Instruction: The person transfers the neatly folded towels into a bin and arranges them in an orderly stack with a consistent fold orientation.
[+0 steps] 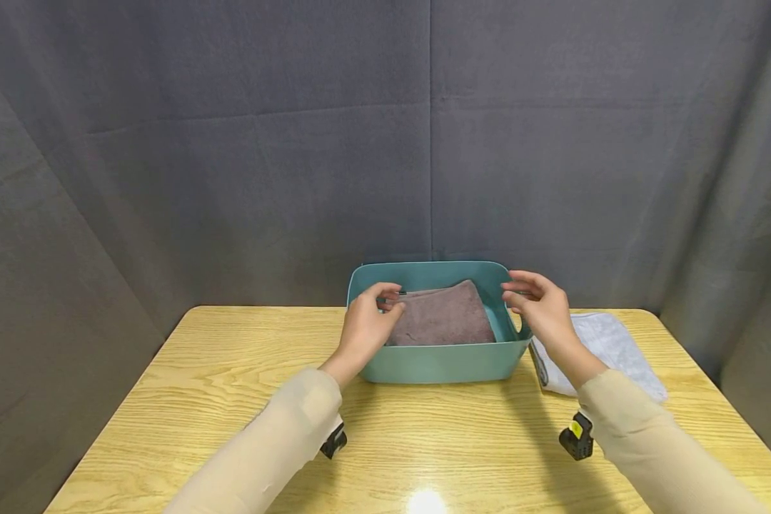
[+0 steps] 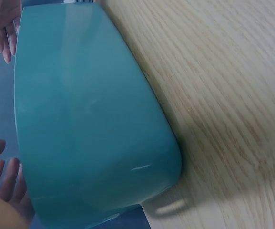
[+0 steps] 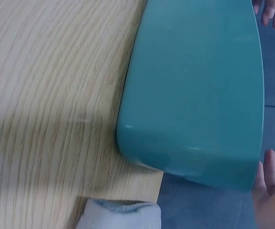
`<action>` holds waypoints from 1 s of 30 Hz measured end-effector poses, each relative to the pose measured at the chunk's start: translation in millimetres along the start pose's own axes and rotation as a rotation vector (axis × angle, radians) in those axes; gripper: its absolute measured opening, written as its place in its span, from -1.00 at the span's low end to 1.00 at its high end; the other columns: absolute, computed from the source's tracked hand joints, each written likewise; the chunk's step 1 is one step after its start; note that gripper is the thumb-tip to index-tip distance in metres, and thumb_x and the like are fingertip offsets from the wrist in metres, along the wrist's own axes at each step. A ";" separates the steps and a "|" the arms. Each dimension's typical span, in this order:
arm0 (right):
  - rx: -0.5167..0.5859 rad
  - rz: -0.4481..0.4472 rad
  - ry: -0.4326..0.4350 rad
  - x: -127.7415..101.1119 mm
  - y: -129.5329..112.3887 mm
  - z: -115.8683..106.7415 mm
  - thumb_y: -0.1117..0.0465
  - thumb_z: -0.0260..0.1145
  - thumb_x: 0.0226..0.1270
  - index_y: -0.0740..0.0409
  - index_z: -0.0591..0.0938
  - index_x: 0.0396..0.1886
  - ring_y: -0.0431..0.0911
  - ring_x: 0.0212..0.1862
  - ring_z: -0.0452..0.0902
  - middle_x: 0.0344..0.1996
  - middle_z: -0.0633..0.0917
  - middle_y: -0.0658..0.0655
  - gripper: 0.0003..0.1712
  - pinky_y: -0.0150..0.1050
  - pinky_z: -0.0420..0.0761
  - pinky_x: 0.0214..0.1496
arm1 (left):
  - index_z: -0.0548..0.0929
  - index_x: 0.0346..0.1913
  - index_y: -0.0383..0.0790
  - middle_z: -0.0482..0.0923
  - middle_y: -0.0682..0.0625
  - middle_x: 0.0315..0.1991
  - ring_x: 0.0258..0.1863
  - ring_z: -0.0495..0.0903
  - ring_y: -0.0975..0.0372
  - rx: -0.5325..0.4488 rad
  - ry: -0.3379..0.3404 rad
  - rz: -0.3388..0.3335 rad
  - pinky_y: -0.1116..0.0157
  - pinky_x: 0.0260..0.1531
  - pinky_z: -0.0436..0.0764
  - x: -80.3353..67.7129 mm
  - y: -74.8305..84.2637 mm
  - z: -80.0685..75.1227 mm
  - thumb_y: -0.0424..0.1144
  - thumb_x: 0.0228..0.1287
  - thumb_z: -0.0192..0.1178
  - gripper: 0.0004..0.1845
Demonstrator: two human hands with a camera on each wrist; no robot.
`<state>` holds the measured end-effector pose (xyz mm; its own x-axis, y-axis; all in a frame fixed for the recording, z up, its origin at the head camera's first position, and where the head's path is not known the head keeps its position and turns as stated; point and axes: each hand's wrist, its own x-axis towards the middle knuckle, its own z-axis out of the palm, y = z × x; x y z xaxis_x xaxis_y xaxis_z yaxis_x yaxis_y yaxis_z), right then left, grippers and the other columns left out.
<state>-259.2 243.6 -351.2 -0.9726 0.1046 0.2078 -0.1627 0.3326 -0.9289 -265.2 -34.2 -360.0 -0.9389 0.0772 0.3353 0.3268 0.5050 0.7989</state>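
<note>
A teal plastic basket [image 1: 437, 364] stands at the back of the table, with a folded mauve-brown towel [image 1: 446, 318] lying inside it. My left hand [image 1: 368, 321] hovers over the basket's left end, fingers loosely bent and thumb apart, overlapping the towel's left edge in the head view. Over the right end, beside the handle hole, is my right hand [image 1: 542, 307], its fingers spread and relaxed. Neither hand holds anything. From the left wrist, the basket's outer front wall [image 2: 89, 114] fills much of the view, and the fingers show beyond its rim.
A folded light-grey towel [image 1: 607, 350] lies on the wooden table [image 1: 244, 385] just right of the basket, partly behind the right forearm. Grey curtain [image 1: 295, 157] hangs behind the table and along both sides. Small black cameras [image 1: 578, 437] are worn under the wrists.
</note>
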 end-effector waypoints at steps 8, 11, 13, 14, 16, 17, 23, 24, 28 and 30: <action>-0.024 -0.027 0.002 -6.4 -0.2 -14.3 0.24 0.24 0.48 0.29 0.44 0.34 -0.43 -0.15 0.58 0.12 0.62 0.31 -0.50 -0.33 0.63 -0.06 | 0.64 0.13 -0.18 0.67 0.01 -0.12 -0.12 0.62 0.17 0.016 -0.024 0.015 0.22 -0.12 0.61 -7.3 6.4 0.4 -0.30 0.36 0.27 -0.70; -0.024 -0.041 -0.012 -10.1 -0.4 -20.8 0.21 0.27 0.46 0.27 0.45 0.34 -0.43 -0.13 0.58 0.06 0.67 0.18 -0.48 -0.37 0.63 -0.08 | 0.64 0.13 -0.16 0.67 0.02 -0.11 -0.11 0.62 0.17 0.010 -0.037 0.019 0.21 -0.12 0.61 -10.9 11.0 0.7 -0.30 0.36 0.27 -0.70; -0.021 -0.043 -0.022 -12.1 0.3 -25.9 0.20 0.28 0.46 0.24 0.45 0.33 -0.43 -0.13 0.59 0.01 0.69 0.06 -0.48 -0.40 0.63 -0.09 | 0.64 0.12 -0.14 0.67 0.02 -0.10 -0.10 0.63 0.17 0.001 -0.046 0.025 0.21 -0.12 0.61 -12.8 13.9 1.5 -0.29 0.36 0.27 -0.70; -0.020 -0.044 -0.028 -13.0 1.0 -28.8 0.19 0.27 0.46 0.24 0.45 0.34 -0.43 -0.12 0.59 -0.02 0.70 0.00 -0.48 -0.42 0.63 -0.10 | 0.64 0.12 -0.13 0.67 0.03 -0.10 -0.09 0.62 0.17 -0.004 -0.051 0.025 0.22 -0.13 0.61 -13.8 15.4 2.1 -0.28 0.36 0.27 -0.70; -0.021 -0.044 -0.034 -14.6 2.5 -35.0 0.17 0.27 0.47 0.22 0.45 0.34 -0.41 -0.12 0.60 -0.08 0.70 -0.11 -0.48 -0.45 0.62 -0.11 | 0.64 0.14 -0.12 0.66 0.04 -0.09 -0.09 0.62 0.19 -0.013 -0.065 0.024 0.23 -0.15 0.61 -15.9 18.5 3.6 -0.26 0.37 0.26 -0.69; -0.021 -0.045 -0.037 -15.1 3.7 -38.1 0.16 0.27 0.47 0.21 0.44 0.34 -0.41 -0.12 0.60 -0.09 0.69 -0.15 -0.48 -0.46 0.62 -0.12 | 0.63 0.15 -0.11 0.66 0.05 -0.08 -0.09 0.61 0.20 -0.015 -0.071 0.027 0.23 -0.16 0.61 -17.0 19.8 4.5 -0.25 0.38 0.26 -0.69; -0.008 -0.041 -0.051 -20.8 10.2 -56.3 0.15 0.28 0.46 0.08 0.48 0.29 -0.44 -0.14 0.61 -0.15 0.68 -0.28 -0.54 -0.47 0.62 -0.13 | 0.64 0.14 -0.10 0.67 0.05 -0.08 -0.07 0.62 0.17 -0.034 -0.100 0.040 0.24 -0.13 0.60 -23.2 28.7 11.7 -0.24 0.37 0.27 -0.69; -0.003 -0.044 -0.053 -22.1 10.8 -58.9 0.16 0.29 0.45 0.06 0.49 0.27 -0.44 -0.14 0.62 -0.16 0.69 -0.28 -0.57 -0.46 0.62 -0.13 | 0.65 0.14 -0.12 0.67 0.04 -0.09 -0.07 0.63 0.16 -0.037 -0.101 0.047 0.24 -0.12 0.60 -23.8 30.2 12.8 -0.25 0.37 0.27 -0.69; 0.021 -0.055 -0.066 -26.2 13.6 -67.2 0.19 0.31 0.43 -0.05 0.52 0.17 -0.41 -0.16 0.65 -0.19 0.70 -0.30 -0.64 -0.46 0.63 -0.15 | 0.66 0.10 -0.14 0.69 0.04 -0.12 -0.09 0.65 0.14 -0.042 -0.105 0.069 0.26 -0.10 0.59 -25.4 34.7 17.2 -0.26 0.35 0.29 -0.71; 0.018 -0.064 -0.070 -28.2 14.4 -70.8 0.19 0.31 0.43 -0.08 0.52 0.16 -0.40 -0.17 0.65 -0.19 0.70 -0.30 -0.65 -0.46 0.63 -0.15 | 0.67 0.10 -0.13 0.68 0.06 -0.13 -0.11 0.65 0.18 -0.040 -0.108 0.076 0.29 -0.11 0.60 -26.2 36.4 19.3 -0.26 0.35 0.29 -0.72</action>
<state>-222.4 311.7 -348.8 -0.9691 0.0181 0.2461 -0.2277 0.3194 -0.9199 -230.8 -1.3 -349.3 -0.9169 0.2069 0.3413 0.3991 0.4600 0.7932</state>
